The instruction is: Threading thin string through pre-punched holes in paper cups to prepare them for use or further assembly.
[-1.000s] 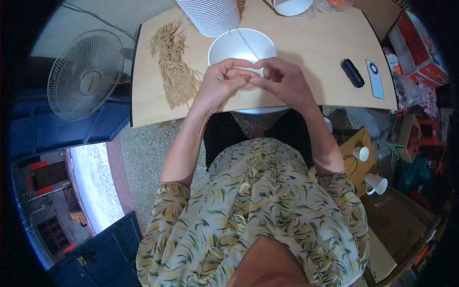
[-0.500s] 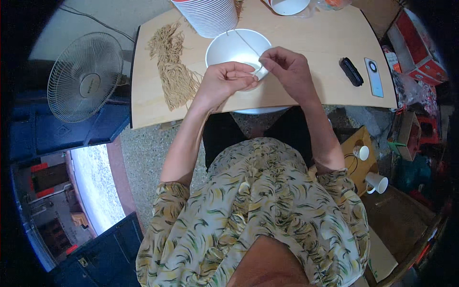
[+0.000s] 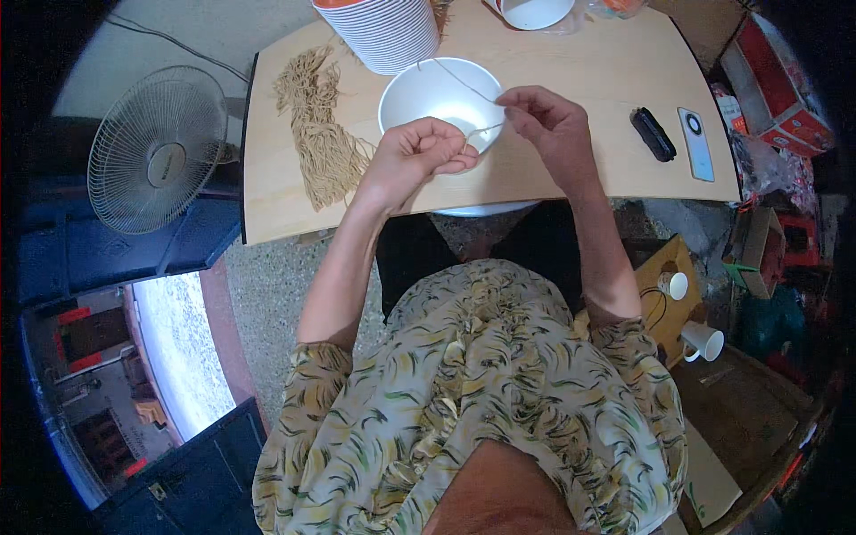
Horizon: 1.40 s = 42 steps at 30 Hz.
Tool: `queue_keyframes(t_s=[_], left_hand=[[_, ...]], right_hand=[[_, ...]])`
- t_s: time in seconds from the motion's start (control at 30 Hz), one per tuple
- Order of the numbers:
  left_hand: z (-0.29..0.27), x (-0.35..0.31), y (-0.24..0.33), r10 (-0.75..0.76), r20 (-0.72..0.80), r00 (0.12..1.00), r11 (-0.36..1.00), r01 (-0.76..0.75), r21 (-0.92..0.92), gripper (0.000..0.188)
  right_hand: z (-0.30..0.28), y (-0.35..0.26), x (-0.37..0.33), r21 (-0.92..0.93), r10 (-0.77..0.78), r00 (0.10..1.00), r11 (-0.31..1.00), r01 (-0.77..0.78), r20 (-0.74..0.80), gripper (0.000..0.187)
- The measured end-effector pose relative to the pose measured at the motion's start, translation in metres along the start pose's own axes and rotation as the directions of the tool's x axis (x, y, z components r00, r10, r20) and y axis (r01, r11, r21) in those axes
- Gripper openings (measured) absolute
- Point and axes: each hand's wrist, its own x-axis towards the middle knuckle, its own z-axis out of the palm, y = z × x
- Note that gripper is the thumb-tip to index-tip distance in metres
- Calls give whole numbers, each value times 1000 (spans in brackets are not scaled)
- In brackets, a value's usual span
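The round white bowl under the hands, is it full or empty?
Empty: the round white bowl shows only bare white inside, with one thin pale strand stretched above it.

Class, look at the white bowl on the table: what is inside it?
The white bowl looks empty: bare white interior. A thin pale strand, pinched by the right hand, crosses above it. The left hand covers the near rim, so that part cannot be seen.

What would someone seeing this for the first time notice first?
Probably the two hands at the near edge of the wooden table: the left hand and right hand pinch a thin pale strand between them, over a white bowl. To the left lies a heap of tan strands, with a stack of bowls behind. A black case and a phone lie at the right.
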Motion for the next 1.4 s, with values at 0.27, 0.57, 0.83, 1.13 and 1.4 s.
queue_keyframes(t_s=[0.27,0.57,0.83,1.13,1.4], left_hand=[[2,2,-1,-8,-39,999,1000,9,13,15],[11,5,-5,75,25,997,993,-77,86,13],[9,6,-5,63,-13,998,996,-62,62,12],[9,10,-3,70,83,994,988,-81,129,9],[10,4,3,5,124,992,994,-18,107,11]], right_hand=[[12,3,-13,-631,-437,884,736,247,-164,15],[35,3,-24,-108,105,986,987,-119,-129,14],[22,2,-33,107,232,971,968,-225,-54,12],[27,-1,-32,-144,-195,972,974,176,-128,17],[15,6,-29,60,61,994,996,-67,89,12]])
